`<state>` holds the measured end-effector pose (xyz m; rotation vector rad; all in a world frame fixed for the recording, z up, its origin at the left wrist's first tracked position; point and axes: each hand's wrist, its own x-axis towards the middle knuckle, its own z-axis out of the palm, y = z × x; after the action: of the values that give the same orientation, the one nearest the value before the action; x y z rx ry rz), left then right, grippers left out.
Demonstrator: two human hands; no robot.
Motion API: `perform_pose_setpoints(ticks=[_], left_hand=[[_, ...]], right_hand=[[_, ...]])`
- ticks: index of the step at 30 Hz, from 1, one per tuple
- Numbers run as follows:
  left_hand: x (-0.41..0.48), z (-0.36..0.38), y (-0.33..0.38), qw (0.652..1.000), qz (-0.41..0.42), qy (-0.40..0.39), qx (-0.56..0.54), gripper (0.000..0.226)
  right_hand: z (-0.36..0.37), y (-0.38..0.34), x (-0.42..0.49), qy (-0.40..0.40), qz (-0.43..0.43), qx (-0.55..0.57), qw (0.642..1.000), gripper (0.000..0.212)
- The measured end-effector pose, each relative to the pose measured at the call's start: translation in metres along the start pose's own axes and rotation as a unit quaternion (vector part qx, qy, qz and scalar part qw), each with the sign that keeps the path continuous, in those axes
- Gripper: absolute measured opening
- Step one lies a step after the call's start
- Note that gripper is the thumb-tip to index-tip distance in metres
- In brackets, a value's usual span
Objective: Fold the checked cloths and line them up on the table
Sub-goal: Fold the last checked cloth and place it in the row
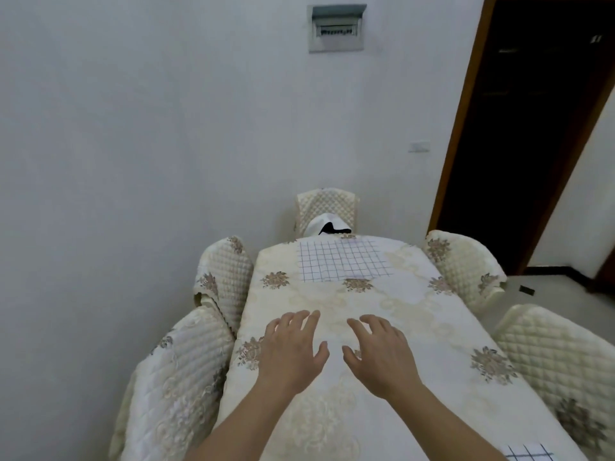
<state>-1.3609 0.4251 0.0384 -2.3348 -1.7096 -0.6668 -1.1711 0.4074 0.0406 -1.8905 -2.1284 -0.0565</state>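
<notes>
A white cloth with a dark grid (342, 259) lies flat at the far end of the table (416, 314), which wears a cream floral cover. A corner of a second checked cloth (529, 452) shows at the bottom right edge of the view. My left hand (293, 351) and my right hand (379, 352) hover side by side over the middle of the table, palms down, fingers spread and relaxed. Neither hand holds anything, and both are well short of the far cloth.
Quilted cream chairs stand round the table: two on the left (223, 277), two on the right (466, 264), one at the far end (326, 207) with a white and black item on its seat. A dark doorway (532, 128) opens at the right.
</notes>
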Motion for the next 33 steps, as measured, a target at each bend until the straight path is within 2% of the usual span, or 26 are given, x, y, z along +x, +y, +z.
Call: perform_pose_setpoints(ticks=[5,11,17,23,27,33], left_hand=[[0.004,0.006,0.03,0.998,0.049,-0.026,-0.008,0.06],[-0.002,0.013,0.096,0.984,0.16,-0.032,-0.066,0.057],[-0.031,0.021,0.188,0.947,0.285,-0.077,-0.125,0.058],[-0.067,0.008,0.297,0.899,0.4,-0.075,-0.164,0.057],[-0.098,0.002,0.366,0.865,0.446,-0.081,-0.213,0.054],[-0.116,0.012,0.46,0.845,0.485,-0.092,-0.208,0.054]], right_hand=[[-0.015,0.028,-0.026,0.019,0.044,-0.016,0.999,0.054],[-0.046,0.067,-0.094,0.03,0.176,-0.041,0.983,0.055],[-0.081,0.102,-0.202,0.018,0.317,-0.084,0.944,0.056],[-0.129,0.135,-0.317,0.034,0.448,-0.126,0.884,0.053],[-0.149,0.154,-0.376,0.056,0.497,-0.142,0.854,0.054],[-0.16,0.214,-0.43,0.068,0.534,-0.149,0.83,0.053]])
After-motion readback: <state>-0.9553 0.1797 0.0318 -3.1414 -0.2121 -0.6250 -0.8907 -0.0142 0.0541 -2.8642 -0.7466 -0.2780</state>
